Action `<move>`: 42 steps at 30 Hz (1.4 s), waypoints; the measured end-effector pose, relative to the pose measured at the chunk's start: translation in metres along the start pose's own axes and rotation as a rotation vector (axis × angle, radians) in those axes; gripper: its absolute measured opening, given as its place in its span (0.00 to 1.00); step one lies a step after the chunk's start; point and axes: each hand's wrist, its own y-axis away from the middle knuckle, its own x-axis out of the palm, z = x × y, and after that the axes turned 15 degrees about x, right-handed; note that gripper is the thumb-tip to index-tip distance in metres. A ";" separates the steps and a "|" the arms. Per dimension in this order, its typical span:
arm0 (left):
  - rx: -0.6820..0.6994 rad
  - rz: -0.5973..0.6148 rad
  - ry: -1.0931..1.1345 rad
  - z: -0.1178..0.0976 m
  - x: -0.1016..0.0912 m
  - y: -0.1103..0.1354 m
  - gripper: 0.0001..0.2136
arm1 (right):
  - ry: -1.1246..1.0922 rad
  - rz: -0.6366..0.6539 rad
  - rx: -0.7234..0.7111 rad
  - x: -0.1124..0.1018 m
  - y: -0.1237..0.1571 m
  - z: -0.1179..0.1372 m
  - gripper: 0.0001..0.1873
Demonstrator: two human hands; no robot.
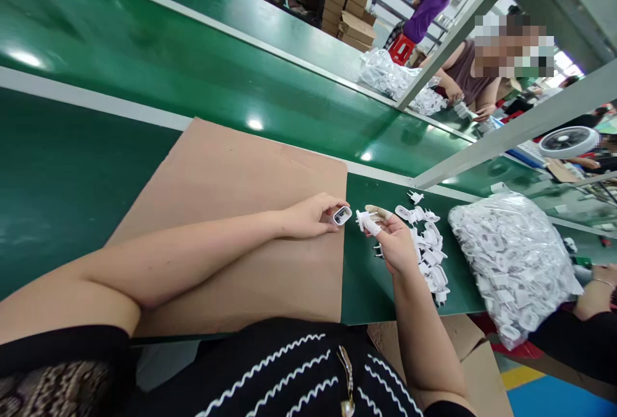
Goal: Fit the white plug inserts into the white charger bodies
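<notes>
My left hand is closed on a small white charger housing, its open end facing right, above the edge of a brown cardboard sheet. My right hand pinches a white plug insert with metal prongs, held a short gap from the housing. Several more white plug inserts lie loose on the green table just right of my right hand.
A clear plastic bag full of white parts lies at the right. A green conveyor belt runs behind. A co-worker sits across the belt beside another bag. Grey frame bars cross overhead. Another person's hand shows at far right.
</notes>
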 end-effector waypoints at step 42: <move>0.114 -0.102 -0.091 0.009 0.006 -0.001 0.10 | 1.258 -0.217 -0.787 0.029 0.002 0.022 0.13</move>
